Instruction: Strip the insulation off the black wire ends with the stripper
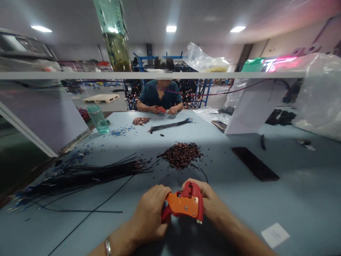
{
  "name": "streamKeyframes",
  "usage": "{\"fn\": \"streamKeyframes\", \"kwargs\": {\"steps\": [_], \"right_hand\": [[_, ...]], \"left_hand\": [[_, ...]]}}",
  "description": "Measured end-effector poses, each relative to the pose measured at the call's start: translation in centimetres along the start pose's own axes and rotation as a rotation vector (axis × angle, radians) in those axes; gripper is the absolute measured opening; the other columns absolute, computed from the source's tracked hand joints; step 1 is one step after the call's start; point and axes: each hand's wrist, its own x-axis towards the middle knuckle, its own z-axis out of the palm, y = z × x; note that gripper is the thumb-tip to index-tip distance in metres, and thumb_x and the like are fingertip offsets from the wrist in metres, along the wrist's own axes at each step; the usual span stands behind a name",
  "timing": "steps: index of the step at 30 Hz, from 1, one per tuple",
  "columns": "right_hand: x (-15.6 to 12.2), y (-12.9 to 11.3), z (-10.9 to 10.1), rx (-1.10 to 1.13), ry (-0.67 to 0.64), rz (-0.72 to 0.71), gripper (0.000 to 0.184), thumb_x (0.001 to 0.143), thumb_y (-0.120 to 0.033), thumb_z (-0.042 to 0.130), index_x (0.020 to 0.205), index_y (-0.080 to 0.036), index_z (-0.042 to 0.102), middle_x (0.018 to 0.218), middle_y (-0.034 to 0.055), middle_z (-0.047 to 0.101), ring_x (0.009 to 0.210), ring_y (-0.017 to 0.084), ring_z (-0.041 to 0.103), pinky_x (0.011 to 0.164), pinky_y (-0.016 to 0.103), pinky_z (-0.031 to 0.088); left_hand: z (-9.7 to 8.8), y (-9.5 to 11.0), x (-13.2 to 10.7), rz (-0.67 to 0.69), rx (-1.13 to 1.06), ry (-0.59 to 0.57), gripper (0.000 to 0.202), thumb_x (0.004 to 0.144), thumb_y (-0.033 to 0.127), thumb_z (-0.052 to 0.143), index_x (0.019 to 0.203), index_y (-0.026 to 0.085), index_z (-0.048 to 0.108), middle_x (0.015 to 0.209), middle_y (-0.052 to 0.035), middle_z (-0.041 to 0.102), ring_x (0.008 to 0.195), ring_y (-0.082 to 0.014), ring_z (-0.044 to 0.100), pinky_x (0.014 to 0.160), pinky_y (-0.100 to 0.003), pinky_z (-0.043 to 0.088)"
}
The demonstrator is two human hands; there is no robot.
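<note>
At the near edge of the blue-grey table, I held the crimping tool between both hands, just above the tabletop. My left hand was closed around its red handles, fingers curled under and thumb pressed along the side. My right hand was wrapped round the far side of its head, fingers hidden behind it, so I gripped the tool from both ends.

It looked like a stiff, solid thing, a rigid plastic shell that I judged had metal inside, with some weight toward the head; nothing about it seemed fragile. The smooth orange face might slip under a sweaty palm, so I judged the handles the best place to take it, with the other hand steadying the head.

The tool had an orange side plate with small screws, a red body and a red jaw housing rising at the top.

Just beyond it lay a heap of small coppery terminals, and to the left a long bundle of black wires with blue ends. A dark phone lay to the right, a white slip of paper nearer me. Across the table another person sat working with a similar red tool.
</note>
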Motion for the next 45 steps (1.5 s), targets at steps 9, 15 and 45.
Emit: {"fn": "streamKeyframes", "kwargs": {"steps": [9,15,45], "right_hand": [[0.0,0.8,0.1,0.013,-0.026,0.017,0.020,0.069,-0.029,0.075,0.067,-0.016,0.060,0.063,-0.0023,0.059,0.059,0.010,0.053,0.058,0.022,0.044],[0.1,0.7,0.1,0.031,-0.052,0.020,0.017,0.069,-0.027,0.074,0.069,-0.015,0.062,0.058,-0.0035,0.058,0.051,0.008,0.049,0.053,0.021,0.043],[-0.1,-0.2,0.5,0.031,-0.106,0.062,0.007,0.061,-0.016,0.054,0.059,-0.015,0.061,0.050,-0.0032,0.060,0.043,0.008,0.050,0.041,0.017,0.039]], "left_hand": [[0.1,-0.1,0.0,0.007,0.010,0.028,0.046,0.058,0.009,0.049,0.102,0.020,0.042,0.085,-0.0075,0.058,0.073,-0.0234,0.054,0.064,-0.037,0.045],[0.2,-0.2,-0.1,0.016,0.005,0.025,0.046,0.058,0.010,0.049,0.102,0.021,0.041,0.085,-0.0065,0.057,0.072,-0.0220,0.054,0.064,-0.035,0.044],[0.1,-0.2,0.0,0.074,0.060,0.036,0.020,0.067,0.009,0.048,0.079,0.023,0.043,0.062,-0.0002,0.058,0.052,-0.0152,0.052,0.050,-0.027,0.031]]}}
